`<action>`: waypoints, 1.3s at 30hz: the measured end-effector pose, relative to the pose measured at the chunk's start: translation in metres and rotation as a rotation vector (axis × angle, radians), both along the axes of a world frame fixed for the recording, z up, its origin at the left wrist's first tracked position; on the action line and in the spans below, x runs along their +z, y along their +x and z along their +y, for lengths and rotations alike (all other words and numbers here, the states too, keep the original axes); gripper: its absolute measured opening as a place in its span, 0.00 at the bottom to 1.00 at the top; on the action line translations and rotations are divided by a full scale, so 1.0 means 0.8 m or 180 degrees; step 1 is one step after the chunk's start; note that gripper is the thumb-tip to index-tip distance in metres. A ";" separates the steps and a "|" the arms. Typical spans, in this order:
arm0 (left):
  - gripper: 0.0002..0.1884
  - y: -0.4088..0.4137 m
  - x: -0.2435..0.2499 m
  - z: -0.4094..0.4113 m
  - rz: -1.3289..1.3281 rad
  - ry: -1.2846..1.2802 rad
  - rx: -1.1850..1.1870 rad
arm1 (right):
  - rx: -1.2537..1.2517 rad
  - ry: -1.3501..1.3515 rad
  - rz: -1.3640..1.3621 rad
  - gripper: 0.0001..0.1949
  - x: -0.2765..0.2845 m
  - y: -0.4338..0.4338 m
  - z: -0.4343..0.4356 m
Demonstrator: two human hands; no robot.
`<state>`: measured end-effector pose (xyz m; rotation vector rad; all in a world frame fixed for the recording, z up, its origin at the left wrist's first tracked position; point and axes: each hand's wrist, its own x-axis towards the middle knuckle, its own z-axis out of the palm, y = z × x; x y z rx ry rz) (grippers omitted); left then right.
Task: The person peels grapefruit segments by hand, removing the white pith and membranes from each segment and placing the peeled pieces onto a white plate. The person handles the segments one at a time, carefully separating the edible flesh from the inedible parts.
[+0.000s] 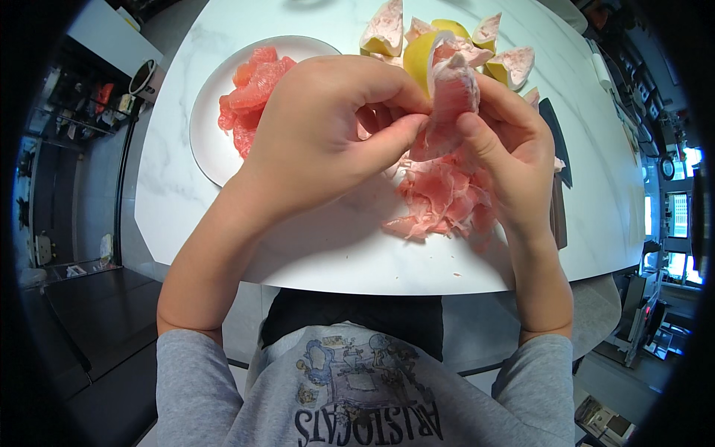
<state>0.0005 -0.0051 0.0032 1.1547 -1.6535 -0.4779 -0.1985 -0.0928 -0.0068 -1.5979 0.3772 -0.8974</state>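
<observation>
A pomelo segment [452, 103], still in pale pink membrane with a white ridge, is held up over the table between both hands. My left hand [329, 123] pinches its left edge with thumb and forefinger. Its right side is gripped by my right hand [514, 139], the thumb pressing on the near face. Below the hands lies a heap of torn pink membrane [441, 195]. Partly behind my left hand, a round white plate [209, 159] carries peeled pomelo flesh [254, 89].
Thick pomelo rind pieces [385, 31] with yellow skin stand at the back of the marble-patterned table [597, 223]. A dark knife blade [554, 137] and a brown handle [558, 218] lie right of my right hand. Small scraps dot the near edge.
</observation>
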 end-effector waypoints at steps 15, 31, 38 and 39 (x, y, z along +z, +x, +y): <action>0.07 -0.013 -0.007 -0.001 -0.0002 0.0197 0.0599 | -0.0109 -0.0226 0.0151 0.20 -0.005 0.008 0.010; 0.04 -0.008 0.002 0.002 0.1915 0.1145 -0.0530 | 0.0690 0.1407 -0.0373 0.21 0.001 0.008 0.007; 0.05 -0.006 0.001 0.001 0.1745 0.1132 -0.0503 | 0.0937 0.1396 -0.0558 0.21 -0.004 0.006 0.001; 0.05 -0.006 0.001 0.000 0.1688 0.1102 -0.0485 | 0.0908 0.1433 -0.0553 0.21 -0.004 0.006 0.002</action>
